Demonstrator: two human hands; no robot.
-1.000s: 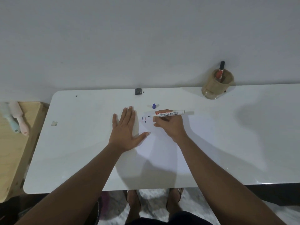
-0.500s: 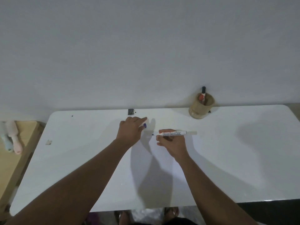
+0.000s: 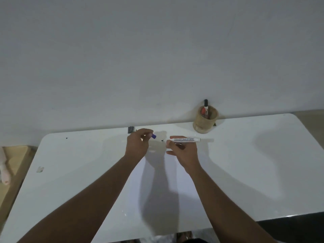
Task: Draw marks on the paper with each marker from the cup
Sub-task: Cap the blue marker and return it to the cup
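Note:
My right hand grips a white board marker, held level above the table with its uncapped tip pointing left. My left hand pinches the small blue cap between its fingertips, a short gap left of the tip. The white paper lies on the table beneath and in front of both hands, partly in their shadow; its marks are hidden by my hands. The tan cup stands at the back edge near the wall, holding a marker with a black cap and another with red on it.
The white table runs against a plain wall. A small dark block sits at its back edge. A scrap of tape lies near the left side. A wooden surface with a pink object stands to the left.
My left hand left the paper, picked the blue cap off the table and now holds it lifted beside the marker tip. The right hand raised the marker. The view tilted up.

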